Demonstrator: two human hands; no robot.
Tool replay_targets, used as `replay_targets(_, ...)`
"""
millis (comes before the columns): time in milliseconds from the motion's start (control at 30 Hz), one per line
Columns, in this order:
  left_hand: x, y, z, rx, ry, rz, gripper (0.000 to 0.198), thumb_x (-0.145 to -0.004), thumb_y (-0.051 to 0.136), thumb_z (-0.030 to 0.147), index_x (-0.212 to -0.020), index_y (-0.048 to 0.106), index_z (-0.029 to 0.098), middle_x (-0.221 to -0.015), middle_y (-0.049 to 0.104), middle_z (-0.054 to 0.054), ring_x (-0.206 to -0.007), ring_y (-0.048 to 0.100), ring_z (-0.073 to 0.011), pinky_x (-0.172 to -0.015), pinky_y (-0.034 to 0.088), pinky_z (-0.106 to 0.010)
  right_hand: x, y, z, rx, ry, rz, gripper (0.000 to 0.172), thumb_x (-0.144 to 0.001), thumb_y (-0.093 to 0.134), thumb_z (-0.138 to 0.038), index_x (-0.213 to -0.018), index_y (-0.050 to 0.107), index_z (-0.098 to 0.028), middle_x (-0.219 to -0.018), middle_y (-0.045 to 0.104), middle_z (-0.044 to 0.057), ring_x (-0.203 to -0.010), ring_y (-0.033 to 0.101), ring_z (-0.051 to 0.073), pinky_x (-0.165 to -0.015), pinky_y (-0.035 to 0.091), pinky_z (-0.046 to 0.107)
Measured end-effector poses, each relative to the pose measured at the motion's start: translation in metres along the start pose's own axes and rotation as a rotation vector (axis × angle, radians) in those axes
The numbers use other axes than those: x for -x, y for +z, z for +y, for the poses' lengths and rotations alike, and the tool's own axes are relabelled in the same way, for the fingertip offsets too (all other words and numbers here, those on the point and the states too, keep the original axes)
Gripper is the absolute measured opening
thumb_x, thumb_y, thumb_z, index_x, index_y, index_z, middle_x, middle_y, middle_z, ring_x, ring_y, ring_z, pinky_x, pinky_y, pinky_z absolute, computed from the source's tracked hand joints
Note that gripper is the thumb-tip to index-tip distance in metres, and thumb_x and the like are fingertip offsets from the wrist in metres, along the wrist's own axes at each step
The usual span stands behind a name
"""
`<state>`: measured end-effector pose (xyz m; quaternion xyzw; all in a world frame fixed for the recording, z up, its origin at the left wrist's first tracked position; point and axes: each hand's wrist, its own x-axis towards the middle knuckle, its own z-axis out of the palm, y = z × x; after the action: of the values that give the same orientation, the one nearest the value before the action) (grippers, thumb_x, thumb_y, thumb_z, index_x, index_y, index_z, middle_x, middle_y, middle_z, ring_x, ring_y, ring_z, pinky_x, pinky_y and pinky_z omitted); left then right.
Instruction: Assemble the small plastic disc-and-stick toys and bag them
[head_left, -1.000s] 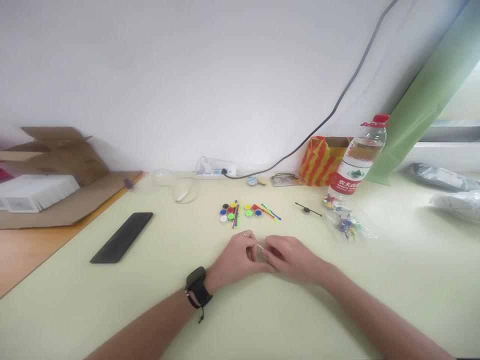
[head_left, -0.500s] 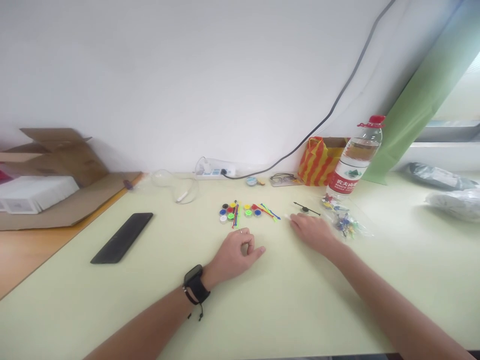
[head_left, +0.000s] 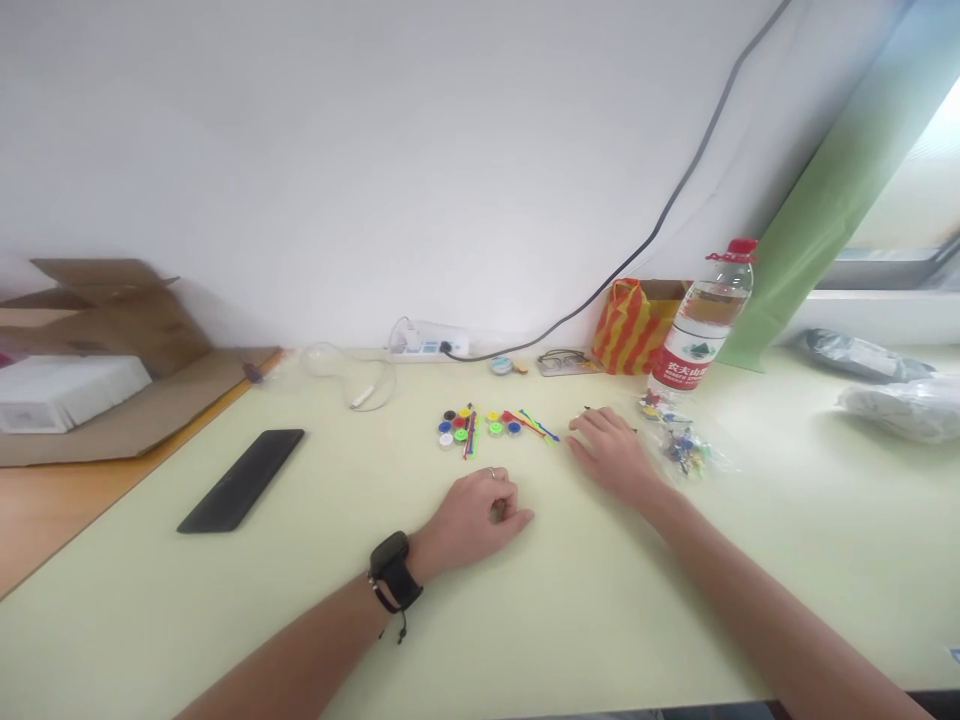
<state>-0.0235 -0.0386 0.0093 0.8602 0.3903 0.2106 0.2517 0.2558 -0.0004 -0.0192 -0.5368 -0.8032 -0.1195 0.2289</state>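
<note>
Near the bag (head_left: 718, 463) of coloured pieces (head_left: 685, 450), right hand (head_left: 611, 457), grip unclear; left hand (head_left: 476, 512) half-curled.

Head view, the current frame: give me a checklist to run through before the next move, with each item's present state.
1. Right hand over the black arrow: ok, ends show past the hand.
2. Right hand's grip on it: cannot tell, the hand hides it.
3. Left hand apart from right: ok.
4. Left hand holding nothing: cannot tell, curled fingers hide the palm.
5. Coloured discs away from both hands: ok.
6. Bottle capped: ok.
</note>
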Motion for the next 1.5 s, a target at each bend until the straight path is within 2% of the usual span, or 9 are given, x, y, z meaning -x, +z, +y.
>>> replay_targets(67,0.000,0.000,0.001,-0.022,0.026,-0.008,0.031,-0.088,0.065,0.028,-0.066,0.045,0.019,-0.074,0.056,0.002,-0.072,0.051,-0.0149,-0.067,0.036,-0.029,0.001,0.000,-0.011,-0.123,-0.095,-0.042,0.021,-0.101,0.050,-0.025,-0.111,0.068,-0.022,-0.117,0.071,0.011,-0.114,0.058,0.029,-0.098,0.045,0.045)
replay_targets(167,0.001,0.001,0.001,-0.045,0.052,-0.002,0.031,-0.088,0.065,0.028,-0.066,0.045,0.019,-0.073,0.057,0.002,-0.073,0.051,-0.0154,-0.067,0.036,-0.029,0.001,-0.002,-0.020,-0.244,-0.136,-0.091,0.026,-0.101,0.047,-0.023,-0.117,0.068,-0.024,-0.124,0.070,0.009,-0.118,0.058,0.029,-0.101,0.046,0.047)
replay_targets(400,0.001,0.003,-0.001,-0.075,0.081,0.007,0.032,-0.089,0.065,0.028,-0.067,0.043,0.020,-0.071,0.057,0.001,-0.073,0.052,-0.0161,-0.067,0.035,-0.029,0.003,-0.001,-0.014,-0.321,-0.055,-0.138,0.029,-0.098,0.054,-0.029,-0.123,0.067,-0.021,-0.130,0.069,0.011,-0.122,0.060,0.031,-0.111,0.042,0.051)
replay_targets(533,0.001,0.002,-0.001,-0.076,0.084,-0.001,0.032,-0.089,0.065,0.028,-0.067,0.043,0.020,-0.070,0.057,0.001,-0.073,0.051,-0.0161,-0.067,0.035,-0.029,0.005,-0.002,-0.014,-0.318,0.032,-0.151,0.031,-0.098,0.055,-0.032,-0.123,0.070,-0.021,-0.130,0.069,0.011,-0.123,0.060,0.032,-0.106,0.048,0.050)
replay_targets(700,0.002,0.001,0.000,-0.085,0.082,-0.010,0.033,-0.089,0.065,0.027,-0.066,0.042,0.020,-0.069,0.056,0.002,-0.073,0.051,-0.0163,-0.066,0.035,-0.029,0.004,-0.008,-0.014,-0.313,0.101,-0.191,0.028,-0.099,0.051,-0.034,-0.110,0.075,-0.025,-0.131,0.069,0.008,-0.121,0.062,0.031,-0.101,0.051,0.047)
replay_targets(1033,0.001,0.002,0.001,-0.091,0.083,-0.016,0.033,-0.089,0.065,0.027,-0.066,0.042,0.020,-0.068,0.056,0.002,-0.073,0.051,-0.0166,-0.066,0.035,-0.030,0.002,-0.012,-0.018,-0.341,0.089,-0.214,0.024,-0.097,0.054,-0.032,-0.108,0.072,-0.020,-0.124,0.067,0.013,-0.113,0.064,0.029,-0.101,0.050,0.045)
replay_targets(1200,0.002,0.000,0.002,-0.078,0.084,-0.015,0.033,-0.088,0.065,0.026,-0.065,0.042,0.020,-0.067,0.056,0.001,-0.073,0.051,-0.0171,-0.066,0.036,-0.030,0.002,-0.013,-0.017,-0.399,0.090,-0.163,0.020,-0.097,0.054,-0.032,-0.104,0.069,-0.020,-0.117,0.066,0.013,-0.104,0.066,0.027,-0.096,0.053,0.043)
replay_targets(1367,0.002,-0.001,0.003,-0.067,0.089,-0.025,0.032,-0.088,0.065,0.026,-0.065,0.043,0.020,-0.067,0.056,0.001,-0.073,0.052,-0.0175,-0.066,0.036,-0.030,0.001,-0.013,-0.016,-0.487,0.070,-0.024,0.022,-0.097,0.054,-0.031,-0.112,0.068,-0.022,-0.120,0.065,0.013,-0.107,0.066,0.028,-0.097,0.054,0.045)
replay_targets(1500,0.002,-0.001,0.003,-0.064,0.093,-0.025,0.032,-0.088,0.065,0.025,-0.064,0.043,0.020,-0.067,0.057,0.001,-0.073,0.052,-0.0174,-0.066,0.036,-0.030,-0.001,-0.018,-0.020,-0.580,0.058,0.064,0.021,-0.098,0.054,-0.032,-0.107,0.071,-0.023,-0.115,0.067,0.011,-0.105,0.067,0.027,-0.094,0.055,0.042)
